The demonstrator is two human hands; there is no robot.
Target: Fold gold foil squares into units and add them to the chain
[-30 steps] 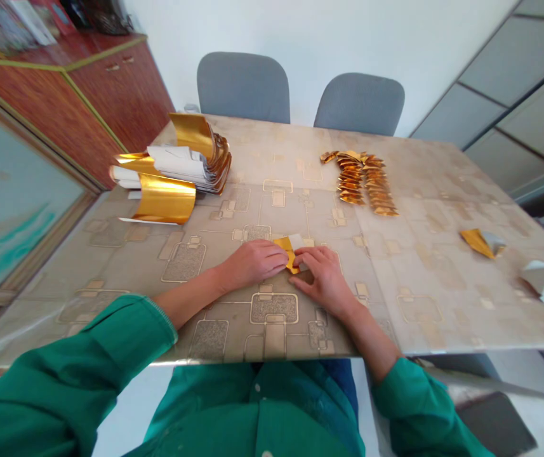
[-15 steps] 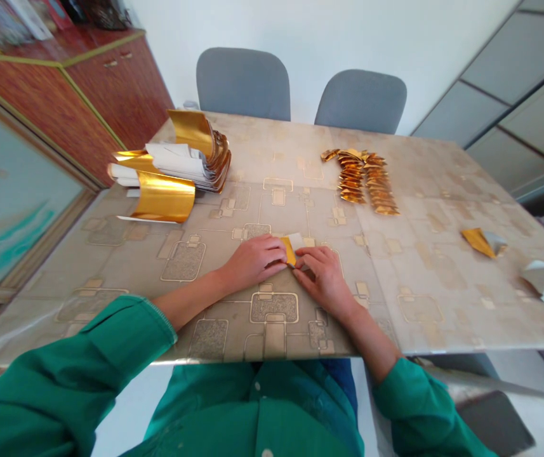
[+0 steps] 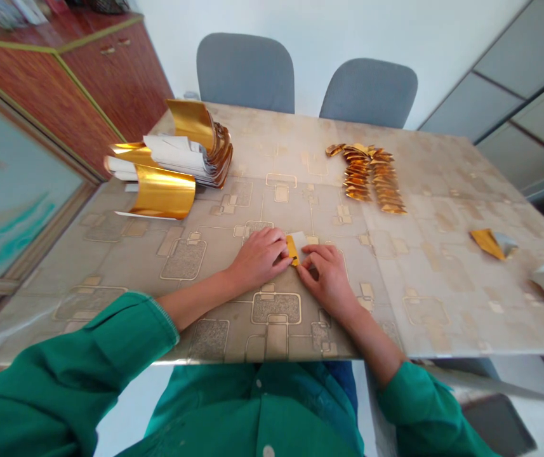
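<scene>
Partly folded gold paper (image 3: 292,249) lies on the worktop (image 3: 419,273) between the left hand (image 3: 262,255) and right hand (image 3: 327,274), fingers curled at its edges (pinching cannot be confirmed); 2 rows of folded pieces (image 3: 357,178) appear done, the stack of sheets (image 3: 176,154) unfolded.

Single head-worn view, facing forward and downward across the counter (image 3: 310,203). The camera sits above and behind the hands (image 3: 259,259), near enough to take in both forearms (image 3: 200,297) and the green sleeves (image 3: 86,352); beyond the hands, its wide field reaches two chairs (image 3: 245,73) and the wall (image 3: 310,38).
</scene>
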